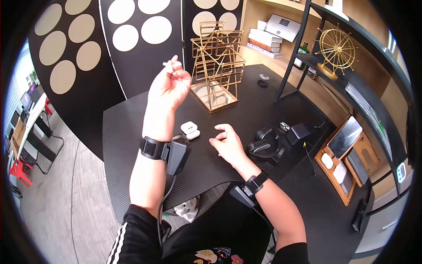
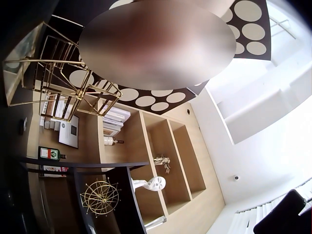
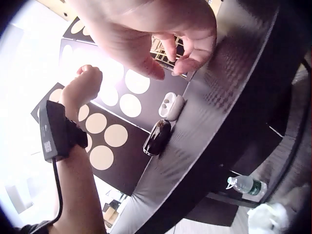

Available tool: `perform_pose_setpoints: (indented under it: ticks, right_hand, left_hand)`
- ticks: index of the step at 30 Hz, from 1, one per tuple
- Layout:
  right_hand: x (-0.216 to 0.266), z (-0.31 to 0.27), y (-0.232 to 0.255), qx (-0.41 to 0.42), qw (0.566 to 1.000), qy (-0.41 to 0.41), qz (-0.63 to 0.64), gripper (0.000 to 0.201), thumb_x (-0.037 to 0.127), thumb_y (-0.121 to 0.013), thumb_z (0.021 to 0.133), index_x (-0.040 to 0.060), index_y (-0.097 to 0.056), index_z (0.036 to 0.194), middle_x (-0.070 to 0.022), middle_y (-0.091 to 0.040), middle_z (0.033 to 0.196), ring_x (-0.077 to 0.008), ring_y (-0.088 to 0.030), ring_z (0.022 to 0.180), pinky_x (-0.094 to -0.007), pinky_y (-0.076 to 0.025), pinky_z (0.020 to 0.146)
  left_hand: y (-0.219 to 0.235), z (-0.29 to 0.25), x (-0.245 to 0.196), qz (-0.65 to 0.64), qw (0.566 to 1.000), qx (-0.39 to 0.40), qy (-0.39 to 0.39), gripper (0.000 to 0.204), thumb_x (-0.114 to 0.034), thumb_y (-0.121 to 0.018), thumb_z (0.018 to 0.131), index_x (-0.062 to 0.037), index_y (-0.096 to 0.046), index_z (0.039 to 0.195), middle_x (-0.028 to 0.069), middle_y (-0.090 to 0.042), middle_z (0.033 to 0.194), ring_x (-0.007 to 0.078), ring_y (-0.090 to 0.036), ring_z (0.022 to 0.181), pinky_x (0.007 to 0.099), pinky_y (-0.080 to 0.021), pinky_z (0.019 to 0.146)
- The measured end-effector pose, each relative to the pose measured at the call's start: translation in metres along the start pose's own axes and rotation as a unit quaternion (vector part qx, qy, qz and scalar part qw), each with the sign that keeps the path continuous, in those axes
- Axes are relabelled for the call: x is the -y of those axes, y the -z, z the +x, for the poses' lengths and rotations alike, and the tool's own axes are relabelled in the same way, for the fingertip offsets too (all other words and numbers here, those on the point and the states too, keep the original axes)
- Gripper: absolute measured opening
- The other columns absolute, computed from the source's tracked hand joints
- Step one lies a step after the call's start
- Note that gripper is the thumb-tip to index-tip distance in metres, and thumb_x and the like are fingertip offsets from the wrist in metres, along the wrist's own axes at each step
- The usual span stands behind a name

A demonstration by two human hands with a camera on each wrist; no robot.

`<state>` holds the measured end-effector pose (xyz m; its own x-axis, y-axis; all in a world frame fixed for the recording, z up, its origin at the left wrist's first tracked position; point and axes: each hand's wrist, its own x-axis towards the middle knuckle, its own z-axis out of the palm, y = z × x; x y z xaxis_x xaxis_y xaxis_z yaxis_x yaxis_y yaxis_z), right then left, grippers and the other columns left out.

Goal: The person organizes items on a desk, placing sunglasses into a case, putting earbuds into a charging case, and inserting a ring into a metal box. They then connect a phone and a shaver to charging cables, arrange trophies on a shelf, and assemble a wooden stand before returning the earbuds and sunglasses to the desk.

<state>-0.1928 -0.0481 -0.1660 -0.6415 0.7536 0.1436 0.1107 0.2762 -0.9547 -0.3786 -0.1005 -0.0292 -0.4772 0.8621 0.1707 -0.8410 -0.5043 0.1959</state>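
Observation:
My left hand (image 1: 170, 86) is raised over the table's left side, palm up, and pinches a small white earbud (image 1: 169, 67) between its fingertips. In the left wrist view a blurred oval covers this hand. Below it on the black table stands a white earbud case (image 1: 190, 127) with its lid up; the right wrist view also shows the case (image 3: 170, 105). A glossy black rounded object (image 3: 157, 138) lies beside the case. To the right of the case my right hand (image 1: 228, 145) hovers over the table with loosely bent fingers and nothing between them.
A gold wire Ferris-wheel frame (image 1: 215, 70) stands at the back of the table. Black headphones (image 1: 266, 143) lie right of the right hand. A black shelf holds a small gold wheel (image 1: 337, 49). A wooden stand with a tablet (image 1: 345, 137) is at the far right.

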Motion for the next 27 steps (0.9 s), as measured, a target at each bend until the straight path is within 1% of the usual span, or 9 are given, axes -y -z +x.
perform_pose_setpoints:
  ticks: [2,5,8,10,12,17,22,24,27]
  right_hand:
    - [0.007,-0.001,-0.005,-0.016,0.980,0.001,-0.200,0.057,0.025,-0.070,0.075,0.0067,-0.044,0.122,-0.0174,-0.057,0.103,-0.0273,-0.060,0.089,-0.0369,-0.049,0.081]
    - [0.016,0.006,-0.011,0.014,0.971,-0.027,-0.236,0.069,0.033,-0.068,0.076,0.0095,-0.035,0.132,-0.0234,-0.049,0.119,-0.0362,-0.054,0.107,-0.0417,-0.045,0.089]
    - [0.031,0.009,-0.018,0.062,0.963,-0.015,-0.261,0.074,0.037,-0.066,0.078,0.0120,-0.029,0.137,-0.0252,-0.048,0.121,-0.0387,-0.051,0.112,-0.0435,-0.044,0.091]
    - [0.035,0.014,-0.026,0.066,0.965,0.011,-0.253,0.076,0.040,-0.066,0.078,0.0131,-0.030,0.139,-0.0253,-0.048,0.119,-0.0376,-0.055,0.105,-0.0427,-0.046,0.089]
    - [0.045,0.020,-0.029,0.109,0.983,-0.094,-0.115,0.074,0.043,-0.066,0.076,0.0136,-0.035,0.137,-0.0253,-0.050,0.114,-0.0356,-0.059,0.097,-0.0418,-0.047,0.086]
    - [0.010,0.036,-0.039,0.079,0.975,0.004,-0.209,0.054,0.040,-0.067,0.076,0.0152,-0.053,0.122,-0.0179,-0.056,0.106,-0.0309,-0.061,0.093,-0.0388,-0.048,0.084]
    - [0.016,0.034,-0.039,0.074,0.962,0.020,-0.261,0.049,0.038,-0.067,0.076,0.0114,-0.057,0.116,-0.0157,-0.057,0.107,-0.0282,-0.063,0.088,-0.0379,-0.050,0.079]
    - [0.025,0.033,-0.037,0.094,0.969,-0.058,-0.221,0.045,0.038,-0.067,0.076,0.0063,-0.062,0.107,-0.0151,-0.058,0.106,-0.0254,-0.066,0.078,-0.0356,-0.053,0.070]
    - [0.029,0.037,-0.034,0.123,0.967,-0.091,-0.202,0.041,0.037,-0.067,0.077,0.0033,-0.064,0.100,-0.0146,-0.058,0.106,-0.0230,-0.066,0.070,-0.0336,-0.053,0.063]
  left_hand:
    - [0.002,0.000,-0.003,-0.044,0.999,-0.016,-0.009,0.015,-0.008,-0.045,0.095,0.0023,-0.051,0.104,0.0078,-0.051,0.074,0.0114,-0.046,0.057,0.0224,-0.042,0.054]
    - [0.005,0.000,-0.008,-0.064,0.997,-0.046,0.001,0.012,-0.007,-0.047,0.093,0.0028,-0.053,0.096,0.0069,-0.050,0.069,0.0112,-0.046,0.055,0.0224,-0.041,0.053]
    - [0.001,-0.002,-0.007,-0.085,0.995,-0.053,0.015,0.010,-0.005,-0.049,0.091,0.0028,-0.054,0.090,0.0056,-0.050,0.065,0.0114,-0.045,0.054,0.0224,-0.040,0.053]
    - [-0.002,-0.004,-0.003,-0.069,0.996,-0.055,0.006,0.009,-0.005,-0.047,0.091,0.0018,-0.054,0.090,0.0044,-0.050,0.065,0.0113,-0.044,0.052,0.0231,-0.040,0.052]
    - [0.001,-0.003,-0.002,-0.084,0.995,-0.054,0.031,0.011,-0.006,-0.046,0.092,0.0010,-0.054,0.090,0.0039,-0.050,0.065,0.0111,-0.044,0.052,0.0231,-0.040,0.051]
    - [0.005,-0.003,0.003,-0.068,0.994,-0.060,0.052,0.010,-0.013,-0.044,0.095,-0.0050,-0.050,0.092,0.0018,-0.048,0.064,0.0096,-0.044,0.052,0.0227,-0.041,0.049]
    - [0.000,-0.004,0.004,-0.061,0.994,-0.067,0.054,0.008,-0.011,-0.045,0.094,-0.0055,-0.050,0.092,0.0016,-0.050,0.066,0.0092,-0.043,0.052,0.0225,-0.041,0.050]
    - [0.000,-0.005,0.005,-0.053,0.996,-0.058,0.048,0.007,-0.010,-0.045,0.093,-0.0057,-0.050,0.092,0.0013,-0.050,0.066,0.0092,-0.043,0.052,0.0225,-0.041,0.050]
    - [0.003,-0.007,0.005,-0.043,0.997,-0.050,0.051,0.006,-0.009,-0.045,0.093,-0.0064,-0.050,0.092,0.0007,-0.050,0.066,0.0090,-0.043,0.051,0.0227,-0.041,0.050]
